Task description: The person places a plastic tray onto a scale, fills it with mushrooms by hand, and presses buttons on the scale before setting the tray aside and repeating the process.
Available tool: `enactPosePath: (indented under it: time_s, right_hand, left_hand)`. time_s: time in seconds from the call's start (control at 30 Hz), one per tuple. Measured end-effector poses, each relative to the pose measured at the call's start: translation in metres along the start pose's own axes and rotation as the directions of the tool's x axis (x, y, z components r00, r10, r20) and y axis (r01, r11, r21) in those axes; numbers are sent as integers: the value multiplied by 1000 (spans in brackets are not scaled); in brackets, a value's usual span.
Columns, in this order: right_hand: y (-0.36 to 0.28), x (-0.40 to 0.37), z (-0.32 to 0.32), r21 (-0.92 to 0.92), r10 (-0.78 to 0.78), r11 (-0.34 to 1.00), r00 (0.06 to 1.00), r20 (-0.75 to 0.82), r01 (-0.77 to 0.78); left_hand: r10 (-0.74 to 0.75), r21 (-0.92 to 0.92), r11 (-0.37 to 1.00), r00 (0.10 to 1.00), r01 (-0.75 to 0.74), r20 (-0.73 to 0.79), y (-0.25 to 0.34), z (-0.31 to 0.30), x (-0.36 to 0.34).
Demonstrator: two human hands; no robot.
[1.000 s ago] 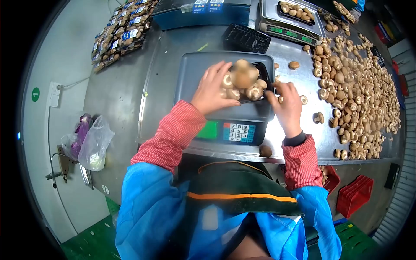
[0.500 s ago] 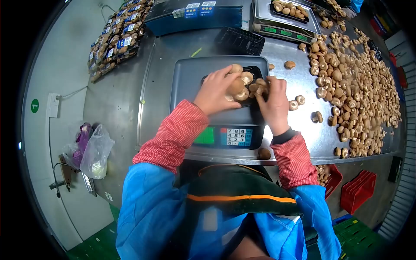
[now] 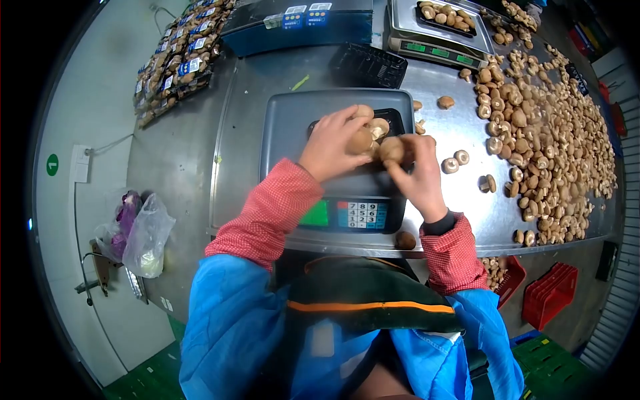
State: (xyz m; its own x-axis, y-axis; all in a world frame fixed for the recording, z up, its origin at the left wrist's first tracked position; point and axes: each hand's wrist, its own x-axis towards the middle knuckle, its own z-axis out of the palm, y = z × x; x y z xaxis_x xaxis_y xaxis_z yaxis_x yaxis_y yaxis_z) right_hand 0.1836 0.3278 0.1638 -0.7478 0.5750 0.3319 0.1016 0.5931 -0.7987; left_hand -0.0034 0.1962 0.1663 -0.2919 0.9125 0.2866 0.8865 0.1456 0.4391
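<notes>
A black plastic tray [image 3: 397, 119] lies on the grey platform of a weighing scale [image 3: 283, 123], with several brown mushrooms [image 3: 378, 128] in it. My left hand [image 3: 333, 143] curls round the mushrooms at the tray's left side, its fingers and thumb against them. From the right, my right hand [image 3: 421, 175] pinches one brown-capped mushroom [image 3: 392, 149] over the tray's right part. Both hands partly hide the tray. The scale's keypad [image 3: 362, 215] and green display [image 3: 315, 213] face me.
A large heap of mushrooms [image 3: 533, 147] covers the table's right side. Loose mushrooms [image 3: 451, 165] lie beside the scale. Behind it are an empty black tray [image 3: 373, 65] and a second scale [image 3: 437, 50] bearing a filled tray. Packed mushrooms [image 3: 180, 60] are stacked at far left.
My right hand has turned and shifted slightly down, now with a larger brown-capped mushroom at its fingertips. A mushroom now shows on the table just right of the tray. My left hand stays put.
</notes>
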Motion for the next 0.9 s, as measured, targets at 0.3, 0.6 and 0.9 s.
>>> enactPosePath:
  time_s: [0.3, 0.6, 0.9]
  right_hand:
    - [16, 21, 0, -311, 3, 950, 1000, 26, 6]
    - [7, 43, 4, -493, 110, 869, 963, 244, 25]
    - [31, 30, -18, -125, 120, 986, 991, 52, -112]
  left_hand:
    - [26, -51, 998, 1000, -27, -14, -2, -2, -2]
    - [28, -18, 999, 1000, -29, -7, -1, -3, -2]
    - [-289, -316, 922, 942, 226, -170, 0, -31, -33]
